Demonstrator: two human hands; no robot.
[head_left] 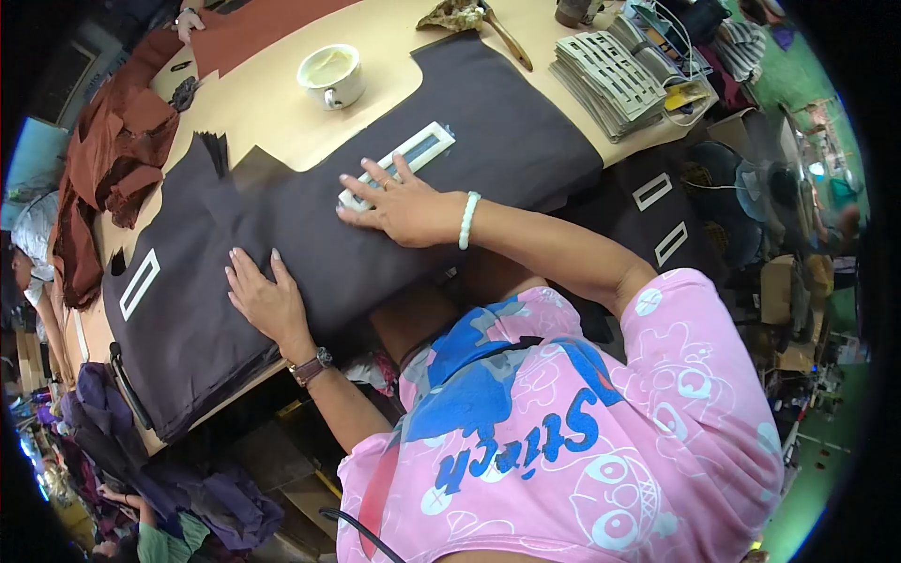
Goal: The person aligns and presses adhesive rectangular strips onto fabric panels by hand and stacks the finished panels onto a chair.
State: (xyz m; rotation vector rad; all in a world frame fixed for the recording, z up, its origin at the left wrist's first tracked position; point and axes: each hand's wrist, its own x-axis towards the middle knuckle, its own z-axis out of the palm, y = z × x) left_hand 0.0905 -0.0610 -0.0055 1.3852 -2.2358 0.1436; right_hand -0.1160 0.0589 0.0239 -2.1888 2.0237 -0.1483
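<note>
Dark grey fabric pieces (310, 225) lie stacked across the table in front of me. My left hand (263, 296), with a watch at its wrist, rests flat on the fabric with fingers apart. My right hand (404, 202), wearing a pale beaded bracelet, lies with spread fingers over the near end of a white rectangular frame-like piece (434, 143). That piece sits on the fabric, partly covered by my fingers. A slimmer white rectangular frame (141, 284) is on the fabric's left part. Two similar white frames (652, 191) show on dark fabric at the right.
A white cup (330, 77) with pale contents stands beyond the fabric, near a wooden-handled brush (507, 39). Stacked slotted cards (610, 80) are at the back right. Rust-red cloth (113, 150) drapes over the left side. Another person's hand (190, 22) is at the far left.
</note>
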